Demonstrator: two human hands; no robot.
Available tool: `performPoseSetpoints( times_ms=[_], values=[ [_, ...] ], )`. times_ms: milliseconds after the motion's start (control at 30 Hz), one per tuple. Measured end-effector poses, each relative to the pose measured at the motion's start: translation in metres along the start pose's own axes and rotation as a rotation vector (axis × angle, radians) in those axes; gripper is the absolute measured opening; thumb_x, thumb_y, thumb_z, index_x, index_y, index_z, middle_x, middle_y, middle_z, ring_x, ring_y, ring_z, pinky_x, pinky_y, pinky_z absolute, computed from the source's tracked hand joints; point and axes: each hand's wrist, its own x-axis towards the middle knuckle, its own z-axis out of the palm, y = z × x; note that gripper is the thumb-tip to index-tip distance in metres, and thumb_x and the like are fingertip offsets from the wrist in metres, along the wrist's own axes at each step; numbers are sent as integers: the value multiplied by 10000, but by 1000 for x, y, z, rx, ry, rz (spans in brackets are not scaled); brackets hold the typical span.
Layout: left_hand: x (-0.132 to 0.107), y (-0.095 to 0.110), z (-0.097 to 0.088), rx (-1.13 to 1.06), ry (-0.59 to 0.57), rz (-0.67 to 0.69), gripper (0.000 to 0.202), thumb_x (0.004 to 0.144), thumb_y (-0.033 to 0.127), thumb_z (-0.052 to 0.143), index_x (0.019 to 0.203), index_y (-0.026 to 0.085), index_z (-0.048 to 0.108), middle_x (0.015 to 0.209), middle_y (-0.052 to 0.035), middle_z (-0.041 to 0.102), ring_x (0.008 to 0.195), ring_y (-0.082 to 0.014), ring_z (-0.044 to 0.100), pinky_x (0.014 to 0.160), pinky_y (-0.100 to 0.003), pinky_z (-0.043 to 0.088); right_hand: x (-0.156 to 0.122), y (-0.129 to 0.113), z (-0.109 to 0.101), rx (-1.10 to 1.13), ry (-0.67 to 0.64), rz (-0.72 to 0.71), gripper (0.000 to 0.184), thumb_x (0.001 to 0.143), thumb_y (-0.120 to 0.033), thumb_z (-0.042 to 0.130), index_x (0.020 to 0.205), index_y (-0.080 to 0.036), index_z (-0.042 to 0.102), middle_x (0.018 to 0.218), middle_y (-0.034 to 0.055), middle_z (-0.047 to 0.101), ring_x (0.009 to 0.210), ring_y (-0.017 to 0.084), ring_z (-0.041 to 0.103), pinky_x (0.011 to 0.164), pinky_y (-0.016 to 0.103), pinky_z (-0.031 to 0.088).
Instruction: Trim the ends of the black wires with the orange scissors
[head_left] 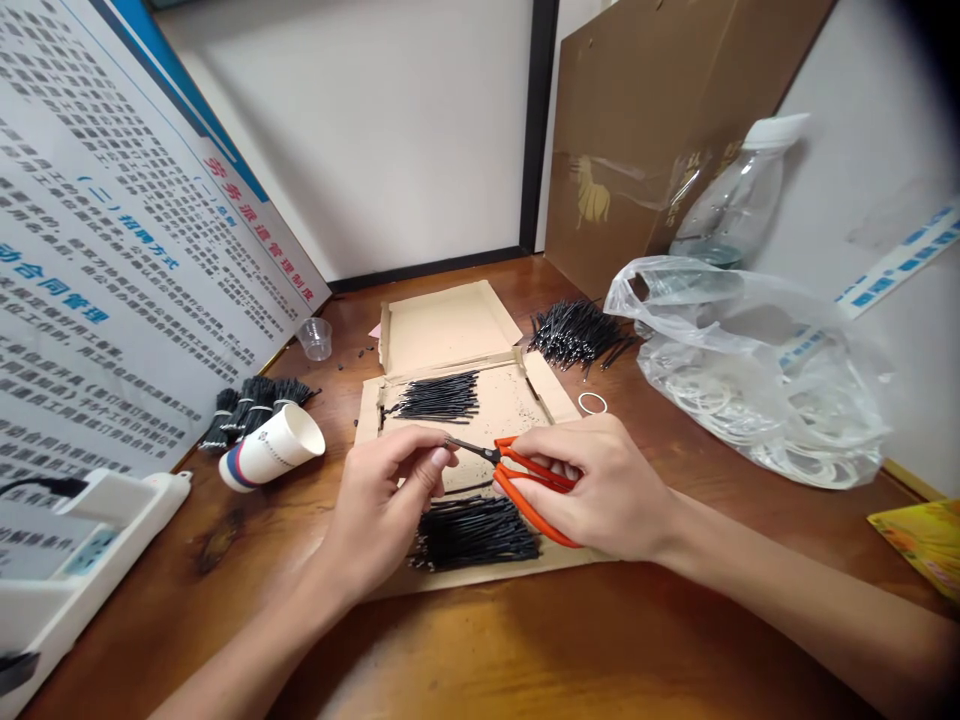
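Observation:
My right hand [600, 490] grips small scissors [489, 453] with orange handles and short dark blades that point left. The blade tips meet the fingertips of my left hand [397, 490], which is closed in a pinch. A thin dark piece may be between those fingers, but it is too small to make out. Below the hands, a pile of short black wires [480, 530] lies on an opened cardboard box [502, 395]. A smaller row of black wires [442, 397] lies further back on the same cardboard, with dark crumbs to its right.
Behind the box on the right is a heap of black wires [574, 335], near a white rubber band [592, 403]. A plastic bag of bands [757, 400] and a bottle [739, 200] stand right. At left are a tipped paper cup [274, 447], tied bundles [255, 405] and a power strip [97, 560].

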Motion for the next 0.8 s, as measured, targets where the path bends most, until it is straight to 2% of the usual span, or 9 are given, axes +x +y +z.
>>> performPoseSetpoints(
  times_ms=[233, 300, 367, 433, 500, 633, 733, 800],
  values=[
    [0, -7, -2, 68, 4, 52, 99, 893, 189, 546, 909, 152, 637, 777, -27, 649, 567, -91, 552, 528, -208, 460, 0, 0, 1, -31, 35, -28, 128, 778, -170, 570, 692, -131, 658, 491, -35, 491, 422, 59, 364, 443, 207, 290],
    [1, -14, -3, 171, 36, 89, 85, 882, 185, 563, 934, 157, 624, 788, -24, 648, 592, -98, 556, 546, -215, 453, 0, 3, 2, -56, 66, -27, 150, 787, -174, 570, 665, -129, 646, 486, -38, 466, 427, 58, 358, 447, 206, 290],
    [5, -23, -4, 314, 75, 151, 32, 854, 166, 590, 884, 155, 597, 748, -8, 631, 596, -102, 545, 550, -216, 433, 1, 6, 2, -80, 85, 0, 168, 794, -189, 577, 649, -129, 637, 476, -45, 427, 428, 58, 336, 447, 210, 284],
    [10, -34, -5, 451, 50, 203, 37, 835, 140, 597, 807, 158, 582, 657, 21, 592, 563, -99, 515, 552, -216, 411, 2, 9, 2, -109, 91, 33, 184, 799, -210, 581, 639, -134, 628, 467, -52, 395, 426, 61, 313, 449, 219, 275],
    [15, -43, -4, 522, 4, 204, 64, 835, 125, 584, 782, 162, 585, 647, 23, 593, 574, -106, 520, 575, -223, 414, 3, 12, 2, -137, 82, 54, 203, 806, -230, 578, 627, -140, 614, 466, -53, 389, 428, 65, 313, 457, 226, 275],
    [20, -51, -2, 547, -76, 233, 77, 852, 125, 550, 795, 160, 589, 768, -23, 632, 698, -147, 565, 648, -260, 443, 3, 15, 4, -152, 61, 58, 237, 817, -255, 569, 608, -144, 589, 479, -46, 423, 434, 66, 339, 466, 226, 283],
    [19, -49, -1, 516, -72, 244, 74, 857, 110, 532, 888, 156, 581, 865, -46, 633, 713, -149, 558, 668, -277, 450, 3, 17, 4, -154, 64, 62, 242, 812, -250, 572, 594, -146, 573, 470, -53, 397, 431, 65, 324, 460, 221, 279],
    [16, -45, -2, 509, -61, 244, 92, 862, 95, 513, 898, 156, 571, 854, -43, 620, 711, -148, 548, 665, -277, 443, 3, 17, 4, -164, 62, 66, 240, 810, -246, 576, 593, -144, 569, 467, -54, 396, 430, 64, 321, 461, 222, 279]
  ],
)
